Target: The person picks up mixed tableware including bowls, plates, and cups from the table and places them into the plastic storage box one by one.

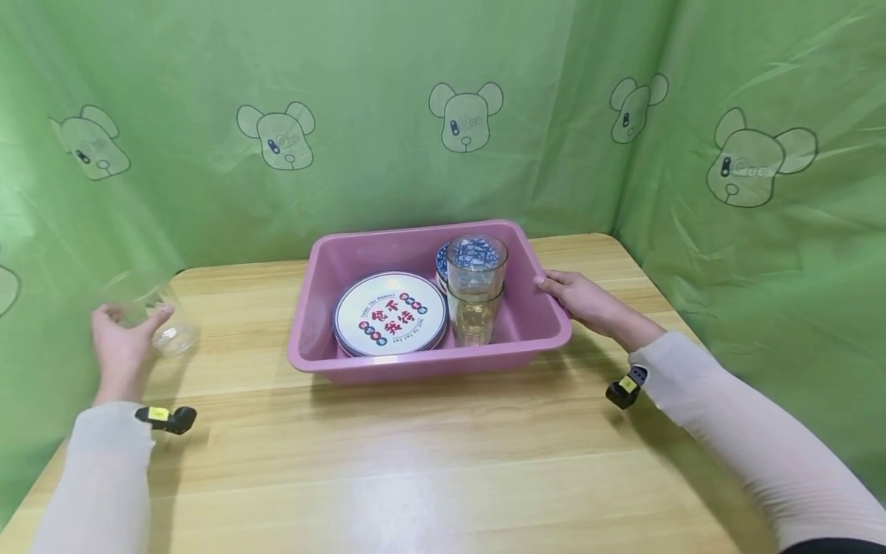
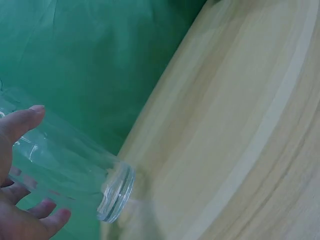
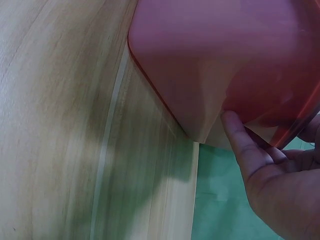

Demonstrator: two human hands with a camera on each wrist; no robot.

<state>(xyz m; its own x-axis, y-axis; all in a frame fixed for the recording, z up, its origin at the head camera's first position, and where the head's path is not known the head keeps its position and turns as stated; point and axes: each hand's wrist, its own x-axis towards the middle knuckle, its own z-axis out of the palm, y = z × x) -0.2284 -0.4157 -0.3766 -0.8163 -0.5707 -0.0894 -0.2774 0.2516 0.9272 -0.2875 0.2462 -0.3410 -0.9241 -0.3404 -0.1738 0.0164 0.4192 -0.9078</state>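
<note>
At the table's left side, my left hand [image 1: 124, 342] holds a clear drinking glass [image 1: 174, 332] between thumb and fingers. The left wrist view shows the thick base of this glass [image 2: 117, 192] pointing away from the palm; whether it touches the table cannot be told. My right hand [image 1: 584, 302] grips the right rim of a pink plastic basin [image 1: 429, 371], thumb on top. From the right wrist, its fingers [image 3: 240, 142] show against the basin's outer wall [image 3: 185, 65]. Inside the basin sit stacked white plates [image 1: 390, 314], two stacked glasses [image 1: 476, 296] and blue-patterned dishes [image 1: 441, 261] partly behind them.
The basin stands on a light wooden table [image 1: 388, 462], towards its back edge. A green curtain [image 1: 374, 154] with bear drawings hangs close behind and along both sides.
</note>
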